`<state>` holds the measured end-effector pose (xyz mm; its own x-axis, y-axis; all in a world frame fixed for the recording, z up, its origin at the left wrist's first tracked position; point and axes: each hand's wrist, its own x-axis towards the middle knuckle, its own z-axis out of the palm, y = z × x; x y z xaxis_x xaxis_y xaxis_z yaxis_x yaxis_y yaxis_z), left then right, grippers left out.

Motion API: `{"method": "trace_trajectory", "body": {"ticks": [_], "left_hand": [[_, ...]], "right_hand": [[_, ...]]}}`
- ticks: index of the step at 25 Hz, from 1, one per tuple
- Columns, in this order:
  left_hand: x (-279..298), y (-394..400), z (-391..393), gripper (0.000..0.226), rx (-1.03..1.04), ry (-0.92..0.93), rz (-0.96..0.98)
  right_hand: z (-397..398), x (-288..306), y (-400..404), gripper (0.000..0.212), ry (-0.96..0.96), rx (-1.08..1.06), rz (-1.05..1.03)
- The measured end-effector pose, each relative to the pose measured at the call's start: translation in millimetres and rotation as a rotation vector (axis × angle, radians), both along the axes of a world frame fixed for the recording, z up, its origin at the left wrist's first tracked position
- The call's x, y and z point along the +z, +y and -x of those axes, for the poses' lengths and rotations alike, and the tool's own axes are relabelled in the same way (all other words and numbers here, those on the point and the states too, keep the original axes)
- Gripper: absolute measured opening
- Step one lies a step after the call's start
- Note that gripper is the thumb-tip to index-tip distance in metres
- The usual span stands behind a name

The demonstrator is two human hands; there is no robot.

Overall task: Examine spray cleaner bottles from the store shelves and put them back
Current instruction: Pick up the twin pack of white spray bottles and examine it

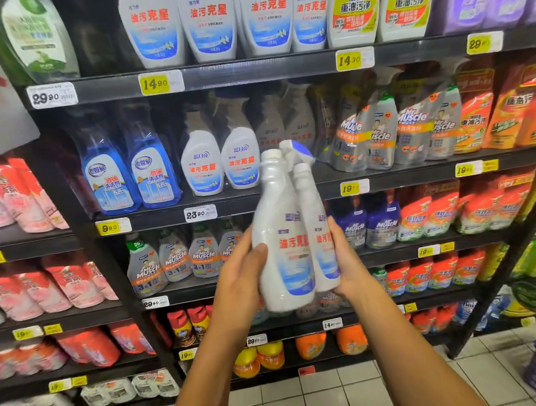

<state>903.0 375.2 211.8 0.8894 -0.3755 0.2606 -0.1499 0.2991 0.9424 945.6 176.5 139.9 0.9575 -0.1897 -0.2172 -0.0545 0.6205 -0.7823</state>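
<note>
Two hands up front: our left hand (243,276) grips the twin-pack of white spray cleaner bottles (289,242) at its 9 o'clock side, thumb across the front; our right hand (347,260) clasps the 3 o'clock side. Pack's held upright w/ a slight tilt, shrink-wrapped, blue-white trigger (298,149) on top, in mid-air before the shelves (209,77). Behind, at 11 o'clock, matching white bottles (220,161) stand by blue glass-cleaner bottles (131,176).
</note>
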Motion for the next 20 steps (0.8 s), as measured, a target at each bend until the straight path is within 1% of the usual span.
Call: {"method": "trace_trajectory", "body": {"ticks": [2, 4, 6, 8, 12, 14, 17, 18, 20], "left_hand": [[-8, 3, -10, 0.027, 0.043, 0.195, 0.100], [-15, 7, -21, 0.026, 0.060, 0.346, 0.201], [-21, 9, -27, 0.039, 0.077, 0.429, 0.246], [-24, 10, -30, 0.045, 0.091, 0.483, 0.255], [-17, 14, -36, 0.039, 0.081, 0.504, 0.300], [-1, 18, -40, 0.043, 0.053, 0.494, 0.310], [34, 22, -42, 0.041, -0.008, 0.487, 0.193], [46, 24, -41, 0.036, -0.040, 0.479, 0.175], [69, 28, -42, 0.030, -0.105, 0.454, 0.198]], "right_hand": [[5, 17, -13, 0.057, -0.013, -0.051, 0.123], [9, 29, -18, 0.045, -0.011, -0.075, 0.212], [15, 36, -15, 0.034, -0.018, -0.074, 0.288], [23, 48, -9, 0.028, -0.029, -0.083, 0.357], [36, 75, -7, 0.019, 0.005, -0.034, 0.433], [41, 91, -9, 0.020, 0.011, -0.007, 0.435], [47, 118, -12, 0.024, -0.047, 0.041, 0.388], [49, 127, -13, 0.026, -0.077, 0.052, 0.360], [50, 143, -14, 0.029, -0.127, 0.058, 0.325]]}}
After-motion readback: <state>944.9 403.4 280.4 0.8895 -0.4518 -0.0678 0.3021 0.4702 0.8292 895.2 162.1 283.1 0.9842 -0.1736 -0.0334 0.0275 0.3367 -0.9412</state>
